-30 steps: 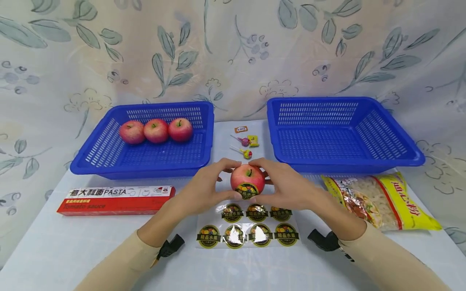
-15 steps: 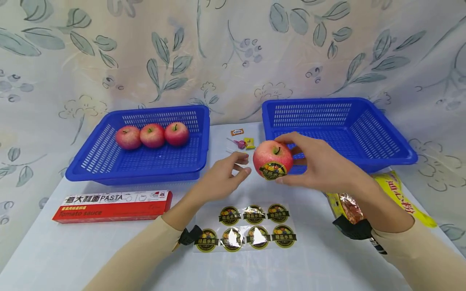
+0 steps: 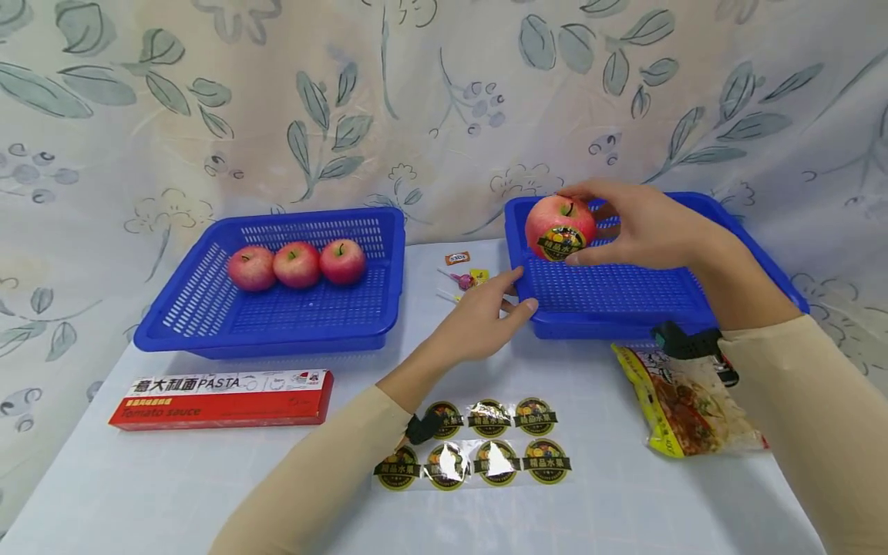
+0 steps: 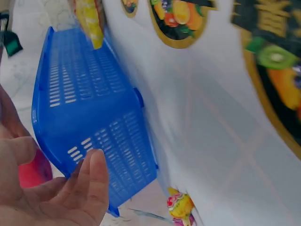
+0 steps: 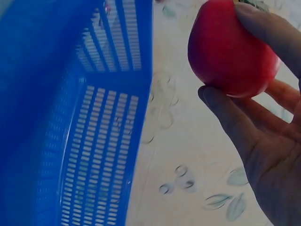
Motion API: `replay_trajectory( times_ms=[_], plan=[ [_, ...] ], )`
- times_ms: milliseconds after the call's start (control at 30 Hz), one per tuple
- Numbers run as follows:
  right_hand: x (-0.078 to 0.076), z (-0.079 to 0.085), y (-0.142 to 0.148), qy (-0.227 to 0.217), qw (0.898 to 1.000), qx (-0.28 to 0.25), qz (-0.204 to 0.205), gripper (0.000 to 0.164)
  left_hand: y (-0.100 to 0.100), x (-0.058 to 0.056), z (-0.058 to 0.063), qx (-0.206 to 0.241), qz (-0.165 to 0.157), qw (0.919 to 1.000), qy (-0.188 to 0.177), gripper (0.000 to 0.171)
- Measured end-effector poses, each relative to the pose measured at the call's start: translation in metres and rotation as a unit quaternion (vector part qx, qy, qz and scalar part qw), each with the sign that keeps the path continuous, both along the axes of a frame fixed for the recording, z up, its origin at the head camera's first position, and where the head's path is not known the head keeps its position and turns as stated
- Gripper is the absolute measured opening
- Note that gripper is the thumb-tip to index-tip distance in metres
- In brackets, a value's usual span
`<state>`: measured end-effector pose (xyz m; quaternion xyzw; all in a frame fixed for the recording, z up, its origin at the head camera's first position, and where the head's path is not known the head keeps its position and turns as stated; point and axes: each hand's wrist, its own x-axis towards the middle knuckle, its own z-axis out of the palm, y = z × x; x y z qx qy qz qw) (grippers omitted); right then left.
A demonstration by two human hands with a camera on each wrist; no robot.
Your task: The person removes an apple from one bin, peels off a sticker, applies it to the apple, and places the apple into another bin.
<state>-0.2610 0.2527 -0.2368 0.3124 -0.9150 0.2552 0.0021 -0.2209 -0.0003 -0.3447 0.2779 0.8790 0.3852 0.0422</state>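
Observation:
My right hand holds a red apple above the left part of the right blue basket. On the apple's near side is a round black-and-gold sticker. Thumb and fingers curl round the apple in the right wrist view, with the basket wall beside it. My left hand reaches to the basket's near left corner, its fingers loosely extended at the rim. The left wrist view has those fingers against the basket's slotted wall.
Several apples, one of them a red apple, lie in the left blue basket. A pasta box, a sheet of stickers and a yellow food bag lie in front. A wrapped candy and lollipops sit between the baskets.
The right hand has carried the stickered apple from over the sticker sheet up and right to the right basket. My left hand has let go of the apple and moved to that basket's rim.

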Motion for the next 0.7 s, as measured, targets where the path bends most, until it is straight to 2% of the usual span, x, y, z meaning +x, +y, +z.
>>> replay_trajectory(
  times_ms=[267,400,500,700],
  plan=[
    [-0.05,-0.006,0.005,-0.064,0.998,-0.008,-0.018,0.085,0.002,-0.002,0.001,0.033,0.035,0.9988,0.008,0.059],
    [-0.072,-0.02,0.006,-0.083,0.996,-0.024,-0.025,0.084,0.0,-0.004,0.0,0.03,0.051,0.9982,0.007,0.055],
    [-0.088,-0.033,0.006,-0.094,0.995,-0.028,-0.031,0.083,-0.001,-0.004,0.001,0.02,0.048,0.9986,0.005,0.057],
    [-0.111,-0.055,-0.001,-0.148,0.987,0.024,-0.06,0.087,-0.004,-0.007,0.0,0.01,0.043,0.999,-0.01,0.061]
  ],
)
